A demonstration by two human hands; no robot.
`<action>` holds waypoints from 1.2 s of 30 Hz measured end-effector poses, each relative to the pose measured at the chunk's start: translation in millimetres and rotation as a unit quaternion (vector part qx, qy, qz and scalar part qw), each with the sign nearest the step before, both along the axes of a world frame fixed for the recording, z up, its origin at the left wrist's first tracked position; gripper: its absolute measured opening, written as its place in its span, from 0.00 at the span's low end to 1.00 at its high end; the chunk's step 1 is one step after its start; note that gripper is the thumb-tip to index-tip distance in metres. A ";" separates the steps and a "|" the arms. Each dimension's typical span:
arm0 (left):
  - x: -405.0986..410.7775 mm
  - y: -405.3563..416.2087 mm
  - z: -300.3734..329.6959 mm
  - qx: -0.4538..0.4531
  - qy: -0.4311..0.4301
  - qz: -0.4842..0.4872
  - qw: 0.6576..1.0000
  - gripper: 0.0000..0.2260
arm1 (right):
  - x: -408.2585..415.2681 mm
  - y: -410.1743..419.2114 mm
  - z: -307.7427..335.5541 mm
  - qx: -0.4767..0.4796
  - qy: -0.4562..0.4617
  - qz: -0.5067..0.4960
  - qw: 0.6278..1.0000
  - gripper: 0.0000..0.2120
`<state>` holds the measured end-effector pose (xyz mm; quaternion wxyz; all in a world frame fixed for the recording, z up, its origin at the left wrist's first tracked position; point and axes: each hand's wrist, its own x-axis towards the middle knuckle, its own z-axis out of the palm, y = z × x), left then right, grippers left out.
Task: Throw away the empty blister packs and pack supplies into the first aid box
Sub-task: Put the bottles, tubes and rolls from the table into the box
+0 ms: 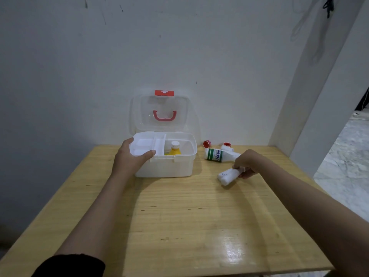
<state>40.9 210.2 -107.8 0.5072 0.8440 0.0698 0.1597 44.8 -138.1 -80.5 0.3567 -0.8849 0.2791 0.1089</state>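
Two bare forearms reach over a wooden table (179, 216), one black sleeve (69, 266) at the near left. One white first aid box (165, 164) sits at the table's far edge by the wall, clear lid (161, 112) raised, red handle showing. Its inner tray (145, 146) is gripped at the left corner by the left hand (129, 156); one yellow bottle (175, 149) stands inside. Right of the box, the right hand (246, 163) clasps one white gauze roll (228, 175). Behind lie one green-striped bottle (216, 155) and two red-capped containers (207, 143).
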 end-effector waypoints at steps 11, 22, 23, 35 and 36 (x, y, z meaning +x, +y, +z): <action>-1.5 -0.6 0.8 0.003 0.002 0.001 1.000 0.41 | -16.1 -18.5 -8.2 0.138 -0.028 -0.051 0.989 0.19; -2.1 -1.5 2.3 0.002 0.006 0.004 1.000 0.41 | -27.1 -9.3 25.3 0.228 -0.233 0.031 0.945 0.04; -2.2 -1.4 1.9 -0.001 0.004 0.005 1.000 0.40 | -25.6 -6.9 34.8 0.232 -0.255 0.039 0.938 0.03; -4.5 -1.7 0.2 -0.026 -0.022 -0.004 0.999 0.39 | 33.1 84.1 87.2 0.074 -0.389 0.149 0.906 0.01; -4.8 -1.8 0.1 -0.028 -0.024 -0.004 0.999 0.39 | 37.4 91.7 84.7 0.037 -0.397 0.161 0.903 0.02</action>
